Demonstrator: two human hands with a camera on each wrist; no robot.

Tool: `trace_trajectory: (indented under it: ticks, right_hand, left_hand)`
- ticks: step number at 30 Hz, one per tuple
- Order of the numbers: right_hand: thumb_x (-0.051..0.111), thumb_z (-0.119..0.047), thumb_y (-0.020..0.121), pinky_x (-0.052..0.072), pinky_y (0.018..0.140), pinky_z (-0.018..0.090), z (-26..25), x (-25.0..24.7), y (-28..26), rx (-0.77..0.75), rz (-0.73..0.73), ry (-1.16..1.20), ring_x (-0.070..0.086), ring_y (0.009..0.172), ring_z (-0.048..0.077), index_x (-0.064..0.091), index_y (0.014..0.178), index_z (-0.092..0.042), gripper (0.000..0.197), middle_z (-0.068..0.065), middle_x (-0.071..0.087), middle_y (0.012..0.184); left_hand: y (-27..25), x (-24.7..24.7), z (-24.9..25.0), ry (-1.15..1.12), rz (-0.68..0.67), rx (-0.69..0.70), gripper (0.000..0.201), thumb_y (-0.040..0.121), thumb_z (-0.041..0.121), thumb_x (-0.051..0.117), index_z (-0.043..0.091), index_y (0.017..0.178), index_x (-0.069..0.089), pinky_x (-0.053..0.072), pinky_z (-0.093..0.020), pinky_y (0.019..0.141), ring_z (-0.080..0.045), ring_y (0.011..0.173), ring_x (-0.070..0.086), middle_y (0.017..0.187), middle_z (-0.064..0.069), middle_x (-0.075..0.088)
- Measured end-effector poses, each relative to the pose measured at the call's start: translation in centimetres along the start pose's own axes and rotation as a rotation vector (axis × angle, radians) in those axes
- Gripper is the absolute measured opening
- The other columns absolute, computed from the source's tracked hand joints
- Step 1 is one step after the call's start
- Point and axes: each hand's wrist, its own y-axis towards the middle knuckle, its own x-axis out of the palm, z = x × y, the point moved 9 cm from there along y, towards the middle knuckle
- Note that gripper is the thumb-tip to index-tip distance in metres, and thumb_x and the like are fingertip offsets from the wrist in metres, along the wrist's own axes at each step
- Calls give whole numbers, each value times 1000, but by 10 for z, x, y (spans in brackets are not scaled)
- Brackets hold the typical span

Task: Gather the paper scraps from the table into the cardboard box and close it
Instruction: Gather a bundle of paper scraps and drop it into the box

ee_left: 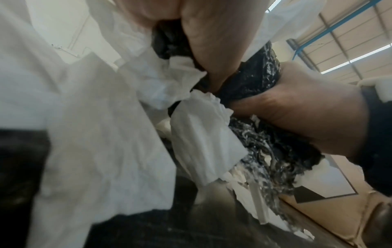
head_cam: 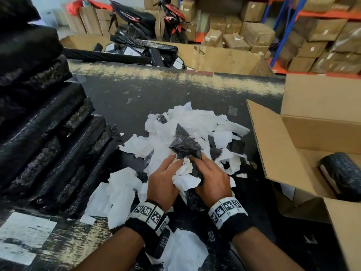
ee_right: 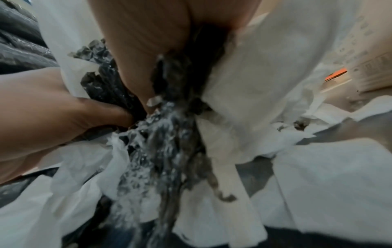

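A heap of white paper scraps (head_cam: 197,122) mixed with black bubble-wrap pieces (head_cam: 185,143) lies on the dark table (head_cam: 136,90). My left hand (head_cam: 164,178) and right hand (head_cam: 211,178) press together at the heap's near side, squeezing a bundle of white paper and black wrap (head_cam: 185,178) between them. In the left wrist view my fingers (ee_left: 212,42) curl round the crumpled scraps (ee_left: 201,130). The right wrist view shows my fingers (ee_right: 144,50) clamped on the black wrap (ee_right: 161,151) and white paper (ee_right: 254,83). The open cardboard box (head_cam: 312,133) stands at the right, flaps up.
Black-wrapped parcels (head_cam: 43,124) are stacked along the table's left side. One black-wrapped roll (head_cam: 341,175) lies inside the box. More paper scraps (head_cam: 117,192) lie near my left wrist. Cartons on shelves (head_cam: 312,36) and two scooters (head_cam: 172,20) stand beyond the table.
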Motion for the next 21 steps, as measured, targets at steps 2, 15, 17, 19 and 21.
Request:
trace_trajectory:
  ticks: [2,15,17,19,21]
  right_hand:
    - [73,-20,78,59,83,38,-3,-3,3,-6,1,13,63,115,20,54,136,-33,63,-9,49,149]
    - [67,-31,82,59,84,38,-71,-73,38,-108,115,104,64,116,18,54,136,-32,56,-12,49,149]
    - [68,-33,82,59,83,40,-85,-85,48,-133,126,113,63,116,18,53,136,-33,56,-13,48,149]
    - [68,-35,83,59,82,40,-98,-99,59,-159,143,115,63,116,17,52,136,-35,55,-15,48,148]
    - [68,-37,83,59,80,39,-111,-118,69,-188,189,119,65,111,17,54,133,-34,52,-15,52,144]
  left_hand:
    - [3,-6,3,-1,9,18,40,83,10,77,21,122,73,35,-2,99,-17,118,66,138,-4,63]
    - [39,-97,42,50,139,106,43,79,13,72,16,122,73,54,-29,96,-21,116,68,134,-8,66]
    - [48,-116,48,81,163,112,49,76,5,78,15,123,73,54,-32,98,-23,118,67,134,-8,66]
    - [57,-135,56,109,192,114,51,75,3,78,15,125,72,50,-28,99,-25,118,67,134,-9,66]
    - [67,-154,69,129,233,136,46,79,13,74,18,126,72,47,-25,97,-24,117,67,133,-8,66]
